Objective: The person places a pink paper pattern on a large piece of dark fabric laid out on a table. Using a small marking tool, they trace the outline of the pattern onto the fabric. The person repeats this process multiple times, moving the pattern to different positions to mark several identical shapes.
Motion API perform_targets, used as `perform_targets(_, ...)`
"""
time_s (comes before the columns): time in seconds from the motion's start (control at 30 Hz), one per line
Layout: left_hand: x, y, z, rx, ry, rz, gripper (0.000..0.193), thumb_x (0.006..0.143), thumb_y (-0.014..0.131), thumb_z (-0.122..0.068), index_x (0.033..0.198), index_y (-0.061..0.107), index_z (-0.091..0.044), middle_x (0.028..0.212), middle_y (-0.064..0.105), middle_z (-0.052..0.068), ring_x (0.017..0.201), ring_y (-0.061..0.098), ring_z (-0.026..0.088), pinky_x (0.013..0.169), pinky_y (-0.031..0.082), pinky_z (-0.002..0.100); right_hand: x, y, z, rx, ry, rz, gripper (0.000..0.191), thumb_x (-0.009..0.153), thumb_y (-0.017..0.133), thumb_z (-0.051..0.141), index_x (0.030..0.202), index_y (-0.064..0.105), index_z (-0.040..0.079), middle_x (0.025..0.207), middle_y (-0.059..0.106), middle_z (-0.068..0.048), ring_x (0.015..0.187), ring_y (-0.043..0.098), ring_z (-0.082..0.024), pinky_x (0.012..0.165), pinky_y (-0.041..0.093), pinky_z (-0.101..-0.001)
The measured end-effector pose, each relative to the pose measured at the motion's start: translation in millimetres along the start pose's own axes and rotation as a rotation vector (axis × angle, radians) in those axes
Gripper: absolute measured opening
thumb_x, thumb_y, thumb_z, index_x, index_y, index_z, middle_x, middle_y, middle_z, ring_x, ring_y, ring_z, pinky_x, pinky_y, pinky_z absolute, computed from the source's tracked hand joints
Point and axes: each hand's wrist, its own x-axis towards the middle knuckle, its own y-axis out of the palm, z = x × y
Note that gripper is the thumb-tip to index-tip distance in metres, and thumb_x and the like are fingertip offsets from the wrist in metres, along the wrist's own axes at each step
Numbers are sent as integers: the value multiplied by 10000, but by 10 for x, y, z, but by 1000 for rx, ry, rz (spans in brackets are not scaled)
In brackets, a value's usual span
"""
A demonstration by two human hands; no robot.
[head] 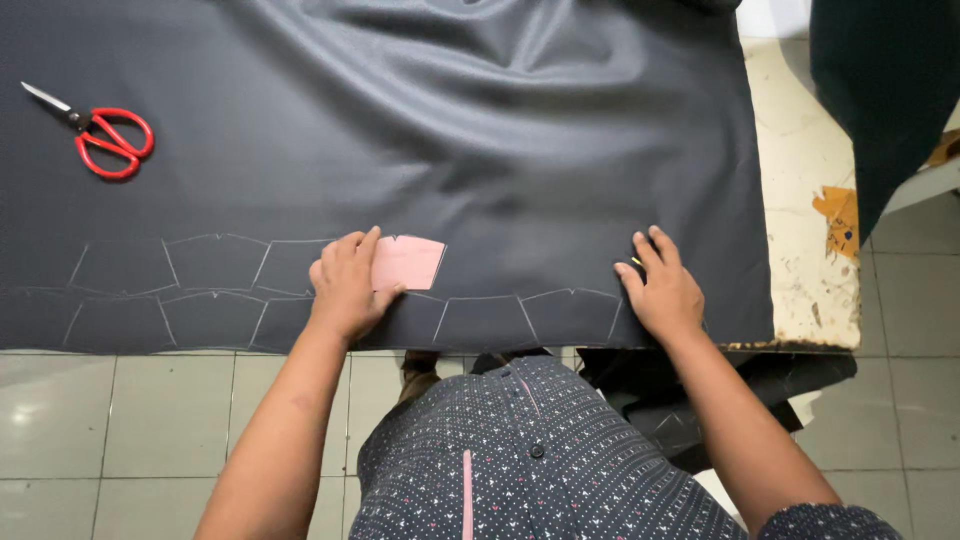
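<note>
Left hand: the left hand (345, 285) lies flat, fingers spread, pressing the pink paper template (408, 262) onto the dark grey fabric (480, 140); it grips nothing, only pins the piece down so that it cannot slip.
Right hand: the right hand (660, 290) rests palm down near the cloth's right edge, its grip closed lightly on a small yellow marking tool (636, 261), mostly hidden under the fingers.
Template: it sits just past the last chalk outlines (170, 290), which run in two rows along the near hem.
Scissors: the red-handled scissors (100, 135) lie shut at far left, well apart from both hands.
Edges: the fabric reaches the near edge of the surface (810, 300) and stops short of its bare, worn right strip.
Open room: unmarked cloth stretches beyond the template and to its right.
</note>
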Motion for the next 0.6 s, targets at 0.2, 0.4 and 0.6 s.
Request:
perform_targets(0.2,56,-278,122,-203,-133,67,468,736,872,-251,1143,671,-138,1151,611,105,1160,531,327,997,415,461,-155,268,436,200,-34,-130,368,964,705,361,1247,714,127,1200,676,-112,1010,711,-285,881,569,-385)
perform_targets(0.4,-38,-350,-202,-465,294,-163,108,764,785,-89,830,703,-112,887,668,60,914,635,289,807,489,362,-107,397,1249,1287,555,586,390,960,623,313,1201,657,7,889,757,-63,590,614,-77,462,346,-219)
perform_targets(0.6,-273,-54,-385,-330,457,-203,278,743,845,-171,989,739,-99,1101,629,84,1122,572,302,945,408,471,-69,567,1504,1184,273,349,316,902,733,80,1176,640,-48,897,730,-52,697,650,-61,671,529,-206)
